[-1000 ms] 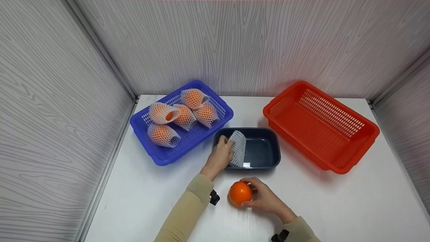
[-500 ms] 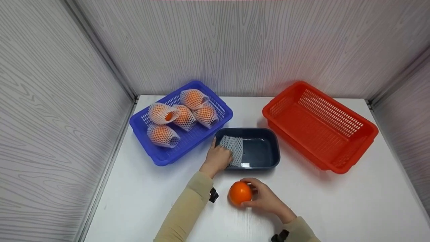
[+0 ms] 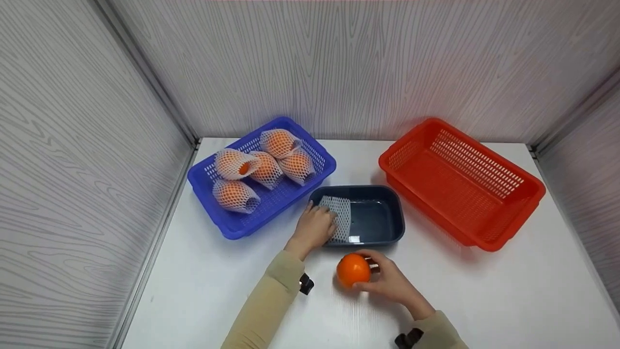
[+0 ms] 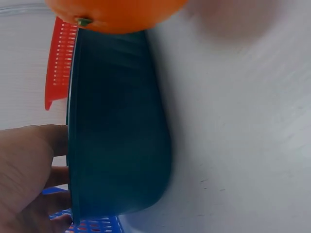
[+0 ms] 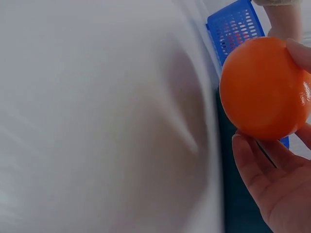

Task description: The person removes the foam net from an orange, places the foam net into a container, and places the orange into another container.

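Observation:
In the head view my right hand (image 3: 390, 281) grips an orange (image 3: 353, 270) between thumb and fingers, just in front of the dark blue bin (image 3: 380, 241). The right wrist view shows the orange (image 5: 262, 92) whole and glossy; its green stem end shows in the left wrist view. My left hand (image 3: 315, 227) reaches over the bin's left rim, its relaxed fingers at a white foam net sleeve (image 3: 341, 218) that lies in the bin. From the left wrist view, the bin wall (image 4: 116, 136) partly hides those fingers.
A blue basket (image 3: 232, 228) at the back left holds several oranges in foam nets (image 3: 280, 143). To the back right stands a red basket (image 3: 465, 182) with nothing in it. Wood-patterned panels (image 3: 339, 63) enclose the white table (image 3: 193, 281).
The foam net sleeve has gone from upright in my left hand to lying flat in the bin. My right hand has moved the orange slightly right and toward the bin.

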### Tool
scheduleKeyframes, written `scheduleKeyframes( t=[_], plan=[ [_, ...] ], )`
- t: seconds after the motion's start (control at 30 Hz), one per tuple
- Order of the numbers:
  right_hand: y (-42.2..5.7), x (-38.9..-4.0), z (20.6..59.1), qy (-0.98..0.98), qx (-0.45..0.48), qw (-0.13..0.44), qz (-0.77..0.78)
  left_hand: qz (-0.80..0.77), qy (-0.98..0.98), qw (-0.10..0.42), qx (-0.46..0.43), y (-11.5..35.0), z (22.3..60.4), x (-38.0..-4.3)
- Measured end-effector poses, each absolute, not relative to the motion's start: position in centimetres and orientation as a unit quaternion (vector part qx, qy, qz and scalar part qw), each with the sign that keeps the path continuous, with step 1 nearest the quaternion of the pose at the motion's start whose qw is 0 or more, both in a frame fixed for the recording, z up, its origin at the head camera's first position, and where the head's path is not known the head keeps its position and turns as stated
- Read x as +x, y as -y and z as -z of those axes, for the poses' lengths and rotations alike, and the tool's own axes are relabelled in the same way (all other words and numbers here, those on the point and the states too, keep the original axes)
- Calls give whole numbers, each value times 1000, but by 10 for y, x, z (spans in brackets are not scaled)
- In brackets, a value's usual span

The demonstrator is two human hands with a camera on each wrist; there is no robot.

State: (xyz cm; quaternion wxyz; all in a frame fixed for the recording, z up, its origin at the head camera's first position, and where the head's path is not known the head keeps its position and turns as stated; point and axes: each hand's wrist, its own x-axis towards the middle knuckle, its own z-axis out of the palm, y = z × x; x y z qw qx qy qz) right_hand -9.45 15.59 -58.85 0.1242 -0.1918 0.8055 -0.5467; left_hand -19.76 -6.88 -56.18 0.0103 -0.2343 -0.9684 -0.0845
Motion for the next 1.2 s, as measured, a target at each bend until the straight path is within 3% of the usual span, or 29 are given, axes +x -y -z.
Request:
scheduleKeyframes(
  t=[0.17, 0.73, 1.2],
  plan=[
    [-165, -99, 577, -814, -167, 118, 544, 120, 963, 48, -237, 70, 557, -193],
    [-222, -141, 523, -824, -137, 20, 550, 219, 937, 102, -252, 57, 544, -166],
    [-266, -179, 492, -855, -73, 6, 514, 217, 932, 84, -277, 22, 533, -166]
  ],
)
